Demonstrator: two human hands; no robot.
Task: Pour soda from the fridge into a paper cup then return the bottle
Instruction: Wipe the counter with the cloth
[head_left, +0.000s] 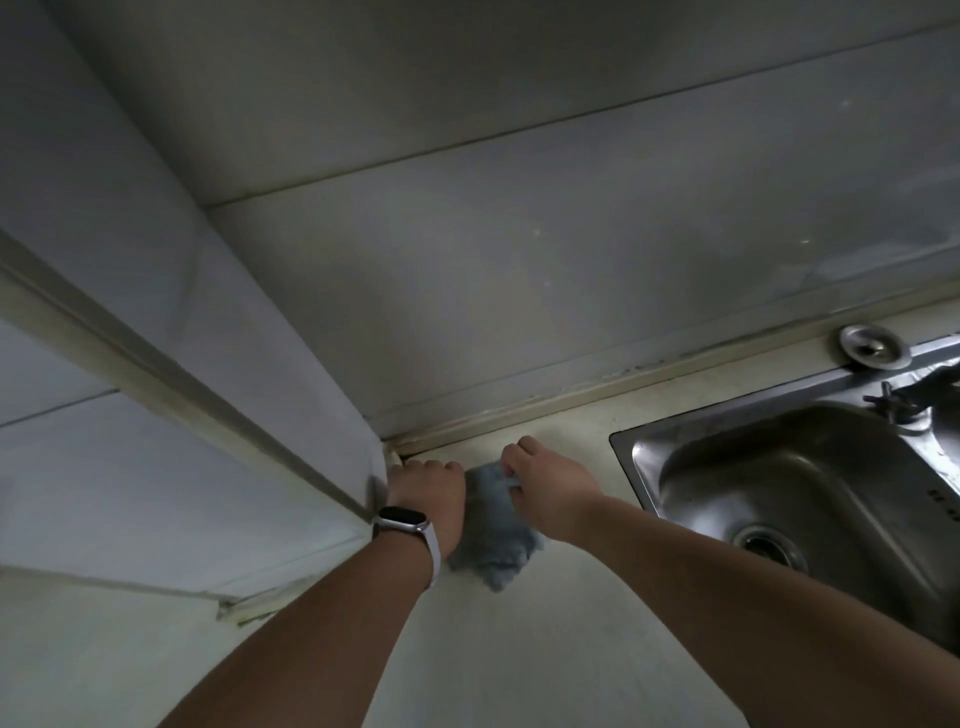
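A crumpled grey-blue cloth (493, 540) lies on the pale counter (519, 649) in the corner where two tiled walls meet. My left hand (428, 491), with a watch on its wrist, rests on the cloth's left edge with its fingers curled down. My right hand (545, 480) pinches the cloth's upper right part. No soda bottle, paper cup or fridge is in view.
A stainless steel sink (810, 483) is set into the counter at the right, with a drain (769, 545) and a round metal plug (874, 345) on its back ledge. Tiled walls (519, 286) close off the counter behind and on the left.
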